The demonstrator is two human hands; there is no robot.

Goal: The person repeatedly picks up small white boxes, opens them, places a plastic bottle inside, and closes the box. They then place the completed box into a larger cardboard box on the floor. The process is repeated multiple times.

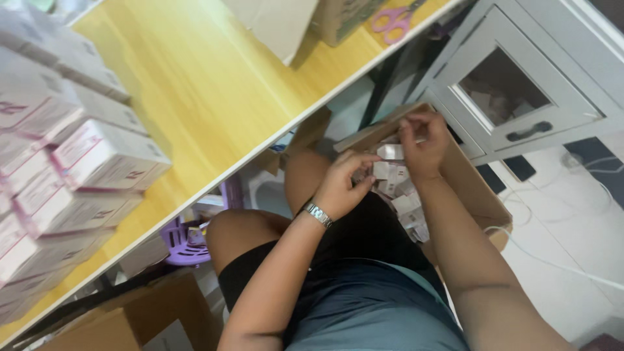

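An open cardboard box (478,195) beside my knees holds several small white packets (406,205). My left hand (341,185), with a metal watch (318,214) on its wrist, reaches into the box, fingers curled around small packets. My right hand (422,143) is above the box, pinching a small white packet (390,151) between its fingertips. Both hands are close together over the box's contents.
A yellow table (195,84) stands at left, with stacked white and pink cartons (71,175) on it. Pink scissors (393,19) and a cardboard box (338,19) lie at its far end. A grey cabinet (513,91) stands right. Brown boxes (149,318) and a purple stool (185,244) sit under the table.
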